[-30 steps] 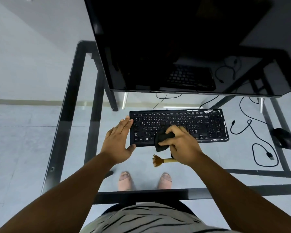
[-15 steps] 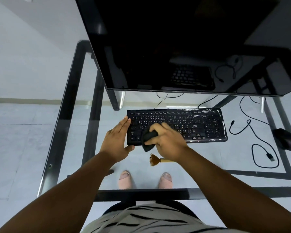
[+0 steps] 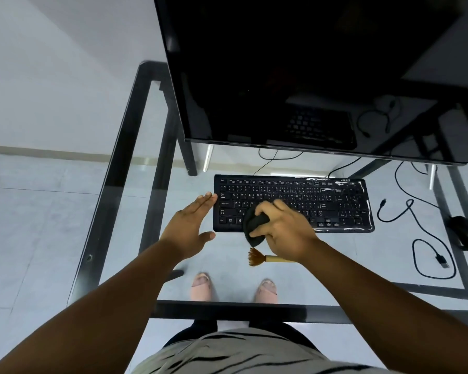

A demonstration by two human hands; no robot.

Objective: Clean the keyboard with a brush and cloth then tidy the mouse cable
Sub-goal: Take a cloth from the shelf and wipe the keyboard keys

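Keyboard [image 3: 292,203]: long axis left-right on glass tabletop [image 3: 119,211]. Right hand [image 3: 284,230] grips black cloth [image 3: 254,228] over its near-left keys. Left hand [image 3: 189,228], fingers straight, touches its left edge. Brush [image 3: 265,257] just nearside.

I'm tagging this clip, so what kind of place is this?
Most likely a home or office computer workstation: a glass-topped desk with a dark monitor, a black keyboard and a mouse with loose cable, over a tiled floor.
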